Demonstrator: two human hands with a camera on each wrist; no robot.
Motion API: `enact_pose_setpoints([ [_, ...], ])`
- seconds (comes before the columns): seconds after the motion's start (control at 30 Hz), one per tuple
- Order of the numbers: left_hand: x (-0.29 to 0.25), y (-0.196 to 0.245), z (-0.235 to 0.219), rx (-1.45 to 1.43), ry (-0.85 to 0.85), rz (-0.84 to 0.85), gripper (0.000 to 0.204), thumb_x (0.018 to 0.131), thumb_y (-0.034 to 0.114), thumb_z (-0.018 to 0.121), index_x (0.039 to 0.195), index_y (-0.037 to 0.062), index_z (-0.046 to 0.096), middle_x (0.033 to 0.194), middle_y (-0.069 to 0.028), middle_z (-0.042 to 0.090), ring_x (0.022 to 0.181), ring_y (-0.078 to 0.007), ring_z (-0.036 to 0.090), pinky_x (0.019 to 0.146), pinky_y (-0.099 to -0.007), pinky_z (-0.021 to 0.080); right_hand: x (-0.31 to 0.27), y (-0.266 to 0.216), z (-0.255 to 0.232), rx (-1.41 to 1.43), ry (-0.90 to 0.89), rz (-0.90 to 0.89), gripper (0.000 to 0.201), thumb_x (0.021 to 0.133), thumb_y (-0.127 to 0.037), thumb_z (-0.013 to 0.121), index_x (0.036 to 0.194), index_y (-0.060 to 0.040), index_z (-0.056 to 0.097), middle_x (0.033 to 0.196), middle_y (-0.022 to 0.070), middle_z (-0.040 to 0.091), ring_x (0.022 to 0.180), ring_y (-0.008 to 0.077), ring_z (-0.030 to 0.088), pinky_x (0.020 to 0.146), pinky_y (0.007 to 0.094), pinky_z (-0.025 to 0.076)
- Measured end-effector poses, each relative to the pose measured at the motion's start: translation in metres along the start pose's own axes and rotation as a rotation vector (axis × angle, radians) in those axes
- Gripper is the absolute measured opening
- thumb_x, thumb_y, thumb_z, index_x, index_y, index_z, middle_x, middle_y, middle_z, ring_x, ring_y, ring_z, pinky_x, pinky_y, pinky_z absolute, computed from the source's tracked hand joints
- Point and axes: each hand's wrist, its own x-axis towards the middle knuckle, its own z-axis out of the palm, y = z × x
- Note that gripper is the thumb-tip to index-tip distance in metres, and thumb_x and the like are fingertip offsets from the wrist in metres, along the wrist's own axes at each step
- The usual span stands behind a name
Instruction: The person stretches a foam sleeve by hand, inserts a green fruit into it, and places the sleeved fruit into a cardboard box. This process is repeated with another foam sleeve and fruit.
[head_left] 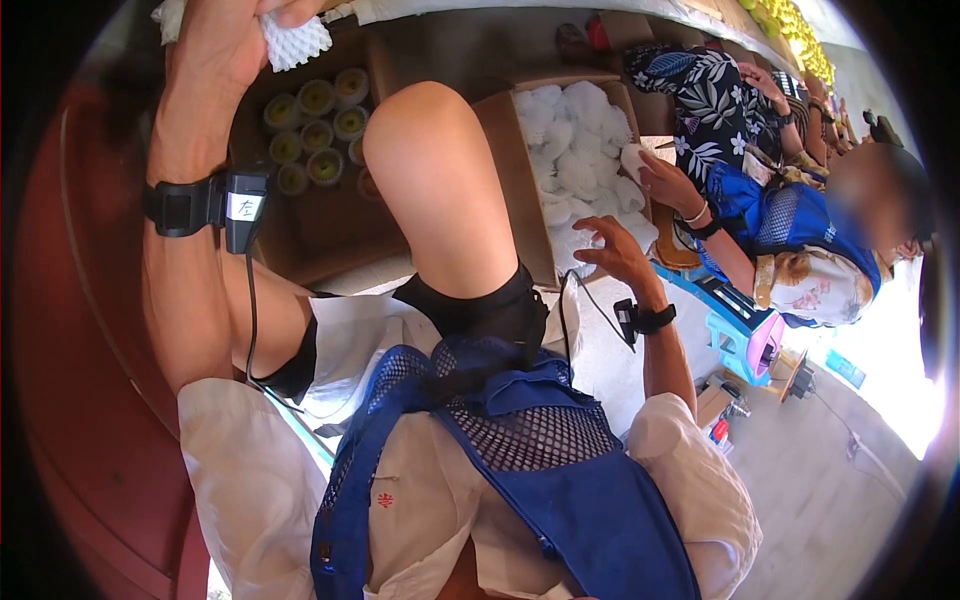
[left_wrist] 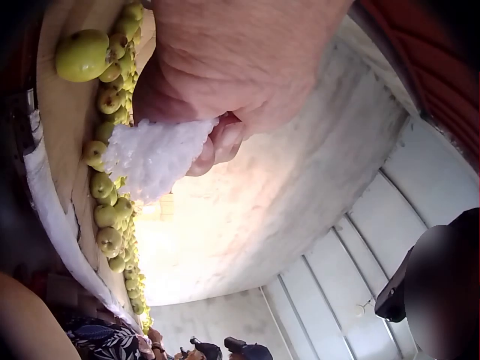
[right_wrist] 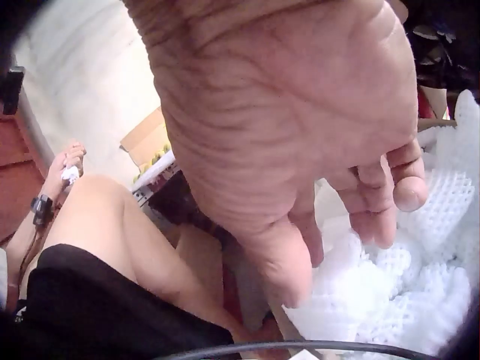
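Note:
My left hand [head_left: 222,45] is raised at the top left and grips a white foam net sleeve [head_left: 297,42]. In the left wrist view the sleeve [left_wrist: 154,161] sticks out from the curled fingers, beside a row of round green fruit [left_wrist: 109,217]. Whether a fruit sits inside the sleeve, I cannot tell. My right hand [head_left: 620,250] hovers at the near edge of a carton heaped with white foam net sleeves [head_left: 575,150]. Its fingers are loosely bent and spread above the sleeves [right_wrist: 375,292], with nothing seen between them.
A cardboard box [head_left: 320,235] by my left knee holds several green fruits in net sleeves [head_left: 317,97]. Another person [head_left: 800,240] in a blue vest reaches to the foam carton from the right. A blue stool [head_left: 735,340] stands behind. A red panel [head_left: 100,350] rises on my left.

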Motion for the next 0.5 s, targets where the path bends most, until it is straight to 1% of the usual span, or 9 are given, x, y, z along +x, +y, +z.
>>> enact_pose_setpoints([
  [0.07,0.000,0.000,0.000,-0.008,0.004,-0.002,0.032,0.109,0.042,0.053,0.091,0.0149,0.049,0.061,0.0102,0.031,0.044,-0.0029,0.028,0.038,-0.0211,0.026,-0.007,-0.003,0.000,0.012,0.000,-0.045,0.040,0.078,-0.016,0.082,0.116,-0.0112,0.071,0.111,0.0145,0.066,0.106,0.0302,0.062,0.094,0.0380,0.049],
  [0.17,0.004,0.001,-0.002,-0.024,-0.013,-0.021,0.032,0.109,0.041,0.052,0.091,0.0149,0.049,0.061,0.0102,0.031,0.044,-0.0029,0.029,0.038,-0.0209,0.027,-0.004,0.021,0.015,-0.155,0.014,-0.180,0.034,0.078,-0.019,0.082,0.110,-0.0124,0.071,0.106,0.0121,0.063,0.100,0.0293,0.063,0.089,0.0370,0.051],
  [0.2,0.005,0.001,-0.005,-0.022,-0.025,-0.021,0.032,0.109,0.041,0.052,0.091,0.0149,0.049,0.061,0.0102,0.031,0.044,-0.0029,0.029,0.038,-0.0210,0.027,-0.003,0.025,0.013,-0.121,0.041,-0.135,0.032,0.078,-0.019,0.082,0.107,-0.0116,0.071,0.104,0.0118,0.063,0.099,0.0293,0.063,0.089,0.0364,0.051],
  [0.27,0.005,0.001,-0.008,-0.013,-0.028,-0.022,0.032,0.109,0.042,0.052,0.091,0.0148,0.049,0.061,0.0101,0.031,0.044,-0.0030,0.029,0.038,-0.0211,0.027,-0.002,0.017,0.007,-0.048,0.090,-0.045,0.027,0.078,-0.019,0.082,0.102,-0.0101,0.071,0.101,0.0112,0.063,0.096,0.0293,0.064,0.090,0.0353,0.051],
  [0.3,0.004,0.000,-0.008,-0.010,-0.023,-0.022,0.032,0.109,0.042,0.052,0.091,0.0148,0.049,0.061,0.0100,0.031,0.044,-0.0031,0.028,0.038,-0.0212,0.027,-0.002,0.015,0.003,0.039,0.136,-0.078,0.025,0.080,-0.019,0.081,0.099,-0.0064,0.072,0.100,0.0107,0.065,0.092,0.0271,0.064,0.087,0.0353,0.050],
  [0.4,0.004,0.002,-0.002,-0.005,0.009,-0.034,0.033,0.109,0.042,0.052,0.091,0.0149,0.049,0.061,0.0098,0.031,0.044,-0.0034,0.028,0.038,-0.0217,0.027,0.002,0.022,-0.001,0.353,0.260,-0.158,0.026,0.084,-0.019,0.080,0.103,-0.0036,0.071,0.103,0.0075,0.067,0.089,0.0219,0.062,0.082,0.0344,0.050],
  [0.43,0.004,0.003,0.000,-0.002,0.025,-0.042,0.033,0.109,0.042,0.051,0.091,0.0149,0.049,0.061,0.0097,0.031,0.044,-0.0035,0.028,0.039,-0.0219,0.027,-0.003,0.005,-0.009,0.543,0.223,-0.023,0.026,0.089,-0.021,0.077,0.106,-0.0025,0.071,0.106,0.0043,0.069,0.092,0.0168,0.062,0.080,0.0312,0.048],
  [0.5,0.006,0.002,0.000,-0.032,0.011,-0.064,0.033,0.109,0.042,0.051,0.091,0.0151,0.048,0.060,0.0096,0.031,0.044,-0.0038,0.028,0.039,-0.0222,0.027,0.000,0.003,-0.020,0.777,0.144,0.061,0.024,0.093,-0.021,0.075,0.108,-0.0035,0.070,0.106,0.0030,0.068,0.098,0.0149,0.063,0.080,0.0296,0.048],
])
